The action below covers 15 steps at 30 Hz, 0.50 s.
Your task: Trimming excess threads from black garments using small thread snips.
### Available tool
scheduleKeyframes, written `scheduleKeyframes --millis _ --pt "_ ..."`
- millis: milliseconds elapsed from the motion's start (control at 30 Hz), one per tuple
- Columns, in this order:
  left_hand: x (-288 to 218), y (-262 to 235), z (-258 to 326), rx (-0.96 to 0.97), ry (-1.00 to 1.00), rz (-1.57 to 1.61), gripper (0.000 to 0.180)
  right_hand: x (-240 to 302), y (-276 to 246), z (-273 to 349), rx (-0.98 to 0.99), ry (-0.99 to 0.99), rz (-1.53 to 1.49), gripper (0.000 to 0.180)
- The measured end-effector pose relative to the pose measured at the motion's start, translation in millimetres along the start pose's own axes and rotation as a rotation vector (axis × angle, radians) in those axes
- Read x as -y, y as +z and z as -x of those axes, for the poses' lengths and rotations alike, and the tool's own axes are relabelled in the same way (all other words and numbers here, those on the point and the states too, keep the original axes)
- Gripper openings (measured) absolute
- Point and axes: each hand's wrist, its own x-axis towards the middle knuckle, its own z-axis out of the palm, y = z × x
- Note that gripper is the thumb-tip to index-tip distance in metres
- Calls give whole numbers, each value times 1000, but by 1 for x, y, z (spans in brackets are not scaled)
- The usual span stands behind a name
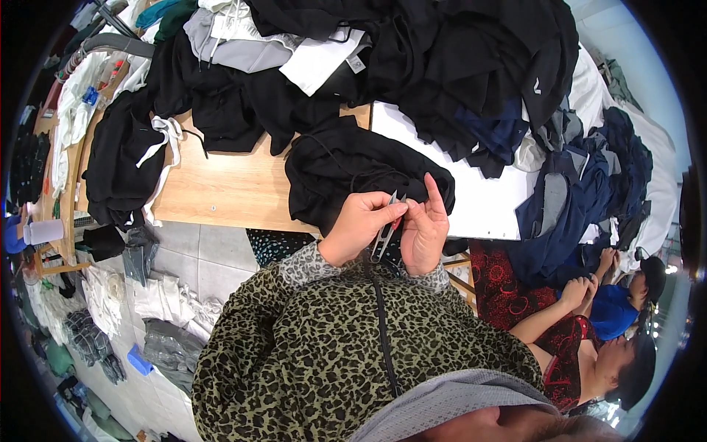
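My left hand (357, 225) is closed, its thumb and forefinger pinched across a pair of thread snips (384, 241) with silver blades and a red part. The blade tips point away from me, and the handle loop hangs toward my jacket. Close beside the blades, my right hand (427, 236) pinches with thumb and a fingertip while one finger stands straight up. Whatever lies in that pinch is too small to make out. Just beyond both hands, a black garment (346, 166) with a thin black cord lies bunched on the table.
A wooden table (228, 180) with a white board (482, 202) spans the front. Black clothes (471, 51) are heaped at the back, navy ones (567, 214) at the right. A folded black garment (125, 162) lies left. Two people sit at the right; one person's hand (578, 291) is near the navy pile.
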Motion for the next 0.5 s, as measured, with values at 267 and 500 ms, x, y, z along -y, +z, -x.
scheduleKeyframes --millis 267,500 --pt "2 -1 -2 5 6 0 16 -2 -2 -1 1 -2 -10 57" --pt "4 -2 -2 6 36 -10 15 -1 0 0 17 9 -28 56"
